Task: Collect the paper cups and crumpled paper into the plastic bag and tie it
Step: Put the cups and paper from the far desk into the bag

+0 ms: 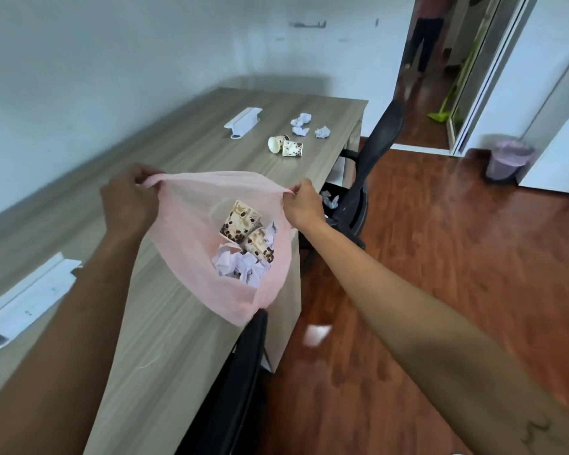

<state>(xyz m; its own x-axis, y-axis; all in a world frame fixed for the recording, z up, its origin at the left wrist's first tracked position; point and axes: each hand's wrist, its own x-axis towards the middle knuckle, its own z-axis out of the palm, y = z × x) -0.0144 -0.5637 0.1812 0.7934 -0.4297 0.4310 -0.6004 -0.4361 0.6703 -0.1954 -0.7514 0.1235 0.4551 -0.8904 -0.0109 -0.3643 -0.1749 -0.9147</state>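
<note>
Up front in the head view, both hands hold a pink plastic bag (191, 257) open over the bench (178, 152). At 9 o'clock of the bag's mouth the left hand (128, 198) has its grip closed on the rim, fingers curled round the bunched plastic; at 3 o'clock the right hand (304, 203) pinches the opposite rim. Inside the bag lie two bean-printed paper cups (243, 229) with crumpled paper (240, 267) beneath them at 6 o'clock. Farther along the bench, toward 12 o'clock, two more cups (286, 146) lie touching, and loose paper balls (304, 124) sit just beyond them. A black chair (375, 146) stands at the bench's 3 o'clock side.
</note>
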